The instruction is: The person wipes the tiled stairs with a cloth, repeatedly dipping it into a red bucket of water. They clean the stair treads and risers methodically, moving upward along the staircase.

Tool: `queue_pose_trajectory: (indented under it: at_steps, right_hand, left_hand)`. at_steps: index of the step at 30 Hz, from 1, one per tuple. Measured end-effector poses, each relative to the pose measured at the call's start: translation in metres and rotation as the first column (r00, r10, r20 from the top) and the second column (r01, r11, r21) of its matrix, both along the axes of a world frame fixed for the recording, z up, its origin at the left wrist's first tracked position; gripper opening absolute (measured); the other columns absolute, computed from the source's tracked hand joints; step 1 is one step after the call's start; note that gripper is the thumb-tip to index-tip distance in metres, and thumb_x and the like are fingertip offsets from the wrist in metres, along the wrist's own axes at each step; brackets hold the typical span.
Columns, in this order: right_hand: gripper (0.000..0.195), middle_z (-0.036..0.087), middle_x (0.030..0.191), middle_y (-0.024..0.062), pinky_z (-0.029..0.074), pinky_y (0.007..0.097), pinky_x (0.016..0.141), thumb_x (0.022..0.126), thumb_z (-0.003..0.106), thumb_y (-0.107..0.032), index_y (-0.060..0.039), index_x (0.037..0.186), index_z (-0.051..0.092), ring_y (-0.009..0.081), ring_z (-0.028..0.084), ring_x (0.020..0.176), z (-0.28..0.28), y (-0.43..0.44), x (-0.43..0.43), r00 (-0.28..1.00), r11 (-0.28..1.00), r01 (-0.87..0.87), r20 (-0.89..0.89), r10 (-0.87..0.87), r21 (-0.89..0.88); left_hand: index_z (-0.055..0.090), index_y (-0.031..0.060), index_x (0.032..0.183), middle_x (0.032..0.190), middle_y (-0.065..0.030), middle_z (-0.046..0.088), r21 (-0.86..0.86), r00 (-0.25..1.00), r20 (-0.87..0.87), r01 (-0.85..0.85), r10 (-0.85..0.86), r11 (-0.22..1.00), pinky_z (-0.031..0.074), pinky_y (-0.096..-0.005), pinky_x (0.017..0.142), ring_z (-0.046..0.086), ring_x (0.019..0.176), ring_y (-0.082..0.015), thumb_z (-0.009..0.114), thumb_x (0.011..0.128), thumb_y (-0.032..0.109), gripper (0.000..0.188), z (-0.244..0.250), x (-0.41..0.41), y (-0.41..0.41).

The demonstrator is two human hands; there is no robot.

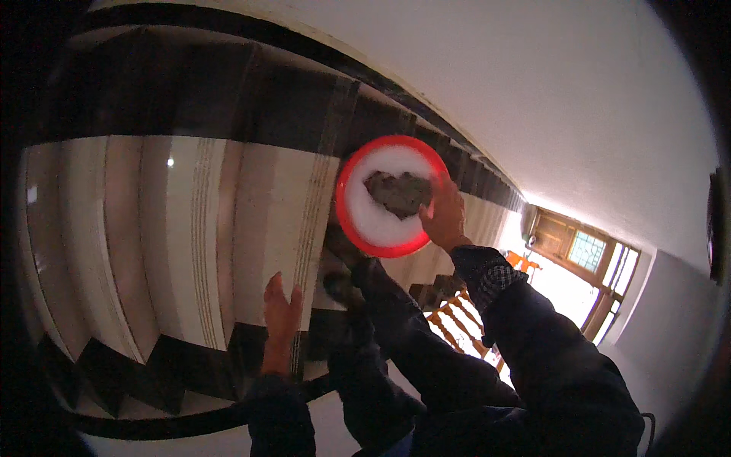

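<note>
A round basin [351,231] with a bright red rim is over the staircase in front of me. White suds [371,223] cover most of its inside, around an irregular dark grey patch [400,194] that could be water or wet cloth. My right hand [448,214] grips the basin's right rim, thumb on the inner side; blur hides the exact finger placement. Lower left, my left hand [281,308] hangs above a pale step, thumb and fingers apart, holding nothing. Whether the basin rests on a step cannot be made out.
Pale stair treads [188,240] with grooved edges fan out leftwards between dark borders [188,91]. My trousered legs [394,320] are below the basin. A white wall [559,103] rises at the upper right. Wooden balusters [460,320] and a wooden-framed window [587,248] stand at lower right.
</note>
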State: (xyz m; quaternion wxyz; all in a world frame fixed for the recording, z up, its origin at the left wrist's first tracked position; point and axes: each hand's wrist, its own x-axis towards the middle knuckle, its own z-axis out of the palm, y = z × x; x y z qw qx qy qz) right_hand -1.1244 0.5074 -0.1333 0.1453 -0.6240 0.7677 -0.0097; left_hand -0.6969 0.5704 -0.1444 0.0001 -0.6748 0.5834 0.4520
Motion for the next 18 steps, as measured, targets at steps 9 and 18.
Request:
queue_pose_trajectory:
  at_steps: [9, 18]
  right_hand:
    - [0.09, 0.026, 0.153, 0.0364, 0.035, 0.0506, 0.113, 0.094, 0.061, -0.029, 0.0086, 0.153, 0.004, 0.0498, 0.036, 0.139, -0.071, 0.042, -0.033, 0.722, 0.819, 0.447, 0.396, -0.568, 0.359]
    - [0.078, 0.052, 0.13, 0.025, 0.043, 0.0461, 0.103, 0.101, 0.053, -0.049, 0.0044, 0.148, 0.022, 0.0332, 0.053, 0.12, -0.078, 0.035, -0.049, 0.43, 0.692, 0.558, 0.553, -0.714, 0.459]
  left_hand:
    - [0.043, -0.0043, 0.142, 0.135, -0.0258, 0.058, 0.212, 0.87, -0.405, -0.21, 0.282, 0.954, 0.043, -0.0427, 0.105, 0.057, 0.125, -0.0383, 0.051, 0.102, 0.042, 0.061, -0.039, -0.139, -0.07]
    - [0.034, 0.006, 0.145, 0.13, -0.0275, 0.06, 0.155, 0.929, -0.152, -0.316, 0.339, 0.936, 0.044, -0.0526, 0.1, 0.057, 0.12, -0.046, 0.054, 0.095, 0.05, 0.07, -0.038, -0.203, -0.084]
